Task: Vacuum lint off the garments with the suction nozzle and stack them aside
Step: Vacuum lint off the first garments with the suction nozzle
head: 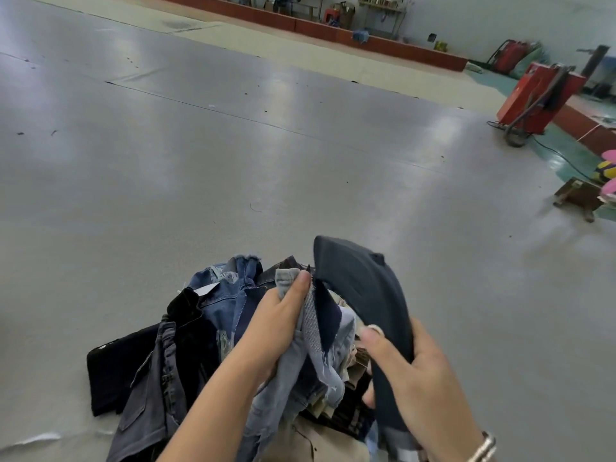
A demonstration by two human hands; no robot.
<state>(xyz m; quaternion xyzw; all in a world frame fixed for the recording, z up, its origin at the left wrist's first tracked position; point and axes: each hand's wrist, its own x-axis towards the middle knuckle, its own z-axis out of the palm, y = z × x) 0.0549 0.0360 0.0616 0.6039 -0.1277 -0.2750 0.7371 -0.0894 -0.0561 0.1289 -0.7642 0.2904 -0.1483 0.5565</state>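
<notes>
On the grey table [300, 145], the left hand [280, 325] is pinching pale denim [300, 371] taut while the right hand [416, 371] is gripping the dark nozzle [363, 295] to vacuum it.

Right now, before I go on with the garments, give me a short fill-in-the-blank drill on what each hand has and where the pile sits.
1. The left hand grips a piece of light blue ____ fabric.
2. The dark grey garment is held by the ____ hand.
3. The garment pile lies on the grey ____.
4. The bracelet is on the ____ wrist.

Missing words: denim; right; table; right
</notes>
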